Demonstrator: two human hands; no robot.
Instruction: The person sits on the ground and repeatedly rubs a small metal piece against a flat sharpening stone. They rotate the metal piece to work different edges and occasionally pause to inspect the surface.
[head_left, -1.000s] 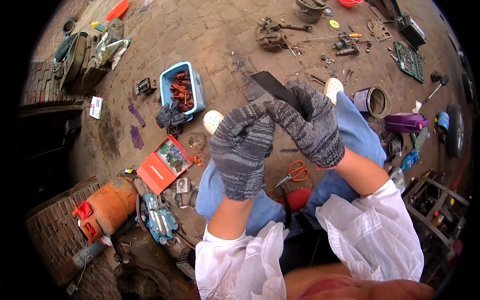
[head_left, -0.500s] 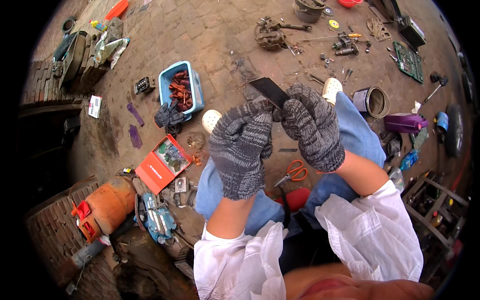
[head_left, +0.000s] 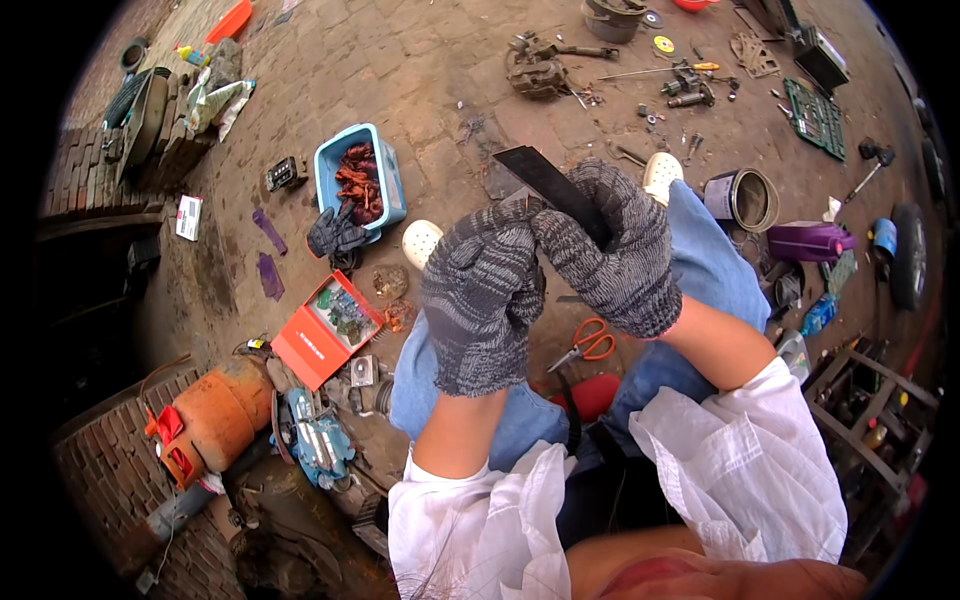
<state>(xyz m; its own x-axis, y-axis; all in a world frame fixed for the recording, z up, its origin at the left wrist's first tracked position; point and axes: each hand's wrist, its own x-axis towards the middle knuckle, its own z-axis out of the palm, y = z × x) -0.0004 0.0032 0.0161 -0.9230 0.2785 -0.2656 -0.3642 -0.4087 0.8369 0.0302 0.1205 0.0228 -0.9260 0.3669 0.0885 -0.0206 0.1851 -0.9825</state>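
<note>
Black flat strip point(head_left: 548, 182) clamped in my right hand point(head_left: 630, 262), the nearer one, long axis slanting up-left out of that grip; my left hand point(head_left: 480, 295) has its fingers bunched just beside it, though tbh can't tell if they're pinching anything

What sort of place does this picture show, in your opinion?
Probably a mechanical repair workshop or yard: a green tool case, a dark metal assembly and an orange gas cylinder are spread around the person.
</note>
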